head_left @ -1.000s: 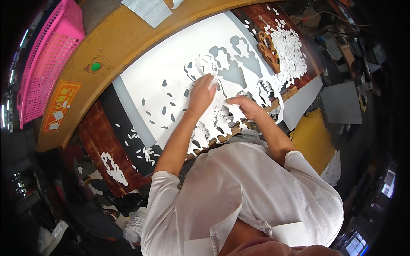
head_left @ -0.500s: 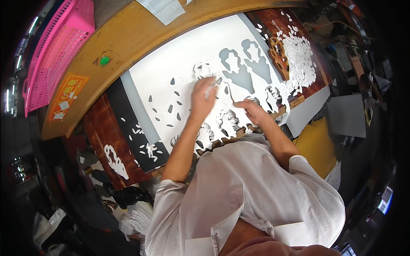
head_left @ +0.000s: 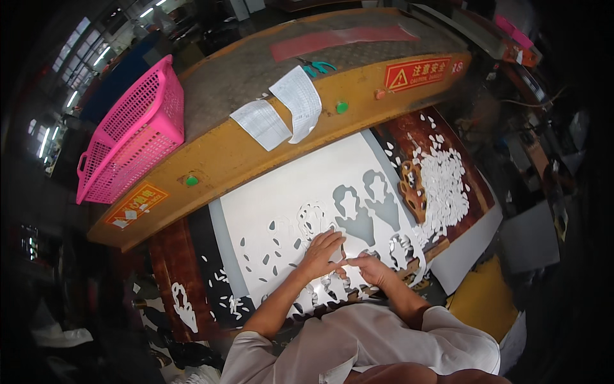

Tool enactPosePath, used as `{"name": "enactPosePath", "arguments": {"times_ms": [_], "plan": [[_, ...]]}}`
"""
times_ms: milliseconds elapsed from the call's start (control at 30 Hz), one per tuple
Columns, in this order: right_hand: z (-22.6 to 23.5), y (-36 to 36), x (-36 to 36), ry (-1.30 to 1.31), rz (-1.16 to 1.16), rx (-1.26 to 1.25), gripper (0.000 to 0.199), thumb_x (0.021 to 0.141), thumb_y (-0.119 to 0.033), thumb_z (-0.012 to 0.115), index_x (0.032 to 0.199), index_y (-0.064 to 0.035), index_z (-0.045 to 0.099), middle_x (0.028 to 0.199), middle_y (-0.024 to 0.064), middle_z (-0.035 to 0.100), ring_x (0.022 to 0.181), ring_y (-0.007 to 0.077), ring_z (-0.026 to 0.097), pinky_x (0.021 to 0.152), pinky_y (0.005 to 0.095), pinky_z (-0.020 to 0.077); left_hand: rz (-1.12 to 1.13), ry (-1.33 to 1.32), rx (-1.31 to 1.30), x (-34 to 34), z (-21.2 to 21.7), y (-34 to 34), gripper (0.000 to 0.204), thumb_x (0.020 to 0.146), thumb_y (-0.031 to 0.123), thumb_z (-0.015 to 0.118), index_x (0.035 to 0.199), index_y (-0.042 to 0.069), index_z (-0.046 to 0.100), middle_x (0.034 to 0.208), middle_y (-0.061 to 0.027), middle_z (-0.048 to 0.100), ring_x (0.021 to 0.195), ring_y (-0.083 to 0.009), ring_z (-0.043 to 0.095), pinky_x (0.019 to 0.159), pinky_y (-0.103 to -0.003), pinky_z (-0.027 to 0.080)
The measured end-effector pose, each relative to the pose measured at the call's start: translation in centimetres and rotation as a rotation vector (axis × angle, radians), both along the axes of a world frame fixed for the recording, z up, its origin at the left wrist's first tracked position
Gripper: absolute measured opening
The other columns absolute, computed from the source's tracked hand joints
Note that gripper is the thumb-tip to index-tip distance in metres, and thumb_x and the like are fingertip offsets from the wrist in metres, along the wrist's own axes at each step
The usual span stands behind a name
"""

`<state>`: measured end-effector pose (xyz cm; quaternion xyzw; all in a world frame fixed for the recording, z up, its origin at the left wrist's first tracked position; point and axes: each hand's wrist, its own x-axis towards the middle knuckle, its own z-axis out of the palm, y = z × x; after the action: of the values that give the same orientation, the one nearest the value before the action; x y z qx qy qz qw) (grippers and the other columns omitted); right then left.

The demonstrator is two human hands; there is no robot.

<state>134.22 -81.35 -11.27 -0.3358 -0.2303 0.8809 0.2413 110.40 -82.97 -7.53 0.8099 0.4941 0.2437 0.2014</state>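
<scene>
Left hand (head_left: 324,255) spread flat, right hand (head_left: 374,270) bent just beside it, both at a perforated flat white sheet (head_left: 281,185).
The left lies palm-down, fingers extended, apparently to steady the sheet; the right, toward three o'clock, draws thumb and fingers narrow near a cut edge, but whether they grip anything cannot be told. The sheet lies over a dark red-brown surface (head_left: 173,262); toward one to two o'clock, a brown, many-holed, elongated block (head_left: 411,191) rests beside heaped small white oval pieces (head_left: 448,198), perhaps set aside for working room.
</scene>
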Motion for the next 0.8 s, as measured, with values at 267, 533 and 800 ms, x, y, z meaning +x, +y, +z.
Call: {"name": "enactPosePath", "arguments": {"times_ms": [267, 533, 800], "plan": [[1.3, 0.1, -0.3, -0.006, 0.071, -0.250, 0.026, 0.107, -0.010, 0.059, 0.127, 0.0067, 0.066, 0.120, 0.0224, 0.071, 0.104, 0.0380, 0.076, 0.092, 0.0480, 0.0659, 0.934, -0.365, -0.194, -6.0, 5.7, 2.4, 0.041, 0.112, 0.030, 0.051, 0.138, 0.002, 0.066, 0.124, -0.0164, 0.071, 0.112, -0.0268, 0.065, 0.099, -0.039, 0.052], [0.6, 0.5, -0.5, -0.197, 0.085, -0.100, 0.027, 0.105, -0.014, 0.066, 0.118, 0.0101, 0.067, 0.102, 0.0190, 0.073, 0.091, 0.0315, 0.077, 0.076, 0.0406, 0.0661, 1.070, -0.938, 0.309, -22.8, 20.2, -5.4, 0.050, 0.114, 0.029, 0.052, 0.154, -0.002, 0.051, 0.140, -0.0163, 0.067, 0.120, -0.0244, 0.068, 0.107, -0.038, 0.053], [10.4, 0.1, 1.8, -1.413, 0.392, 1.112, 0.037, 0.097, -0.039, 0.067, 0.096, -0.0039, 0.076, 0.090, 0.0190, 0.076, 0.087, 0.0412, 0.073, 0.079, 0.0474, 0.0576, 1.085, -1.028, 0.003, -19.2, 16.1, -10.0, 0.039, 0.109, 0.011, 0.055, 0.146, -0.001, 0.057, 0.129, -0.0134, 0.071, 0.115, -0.0215, 0.068, 0.101, -0.034, 0.054]]}}
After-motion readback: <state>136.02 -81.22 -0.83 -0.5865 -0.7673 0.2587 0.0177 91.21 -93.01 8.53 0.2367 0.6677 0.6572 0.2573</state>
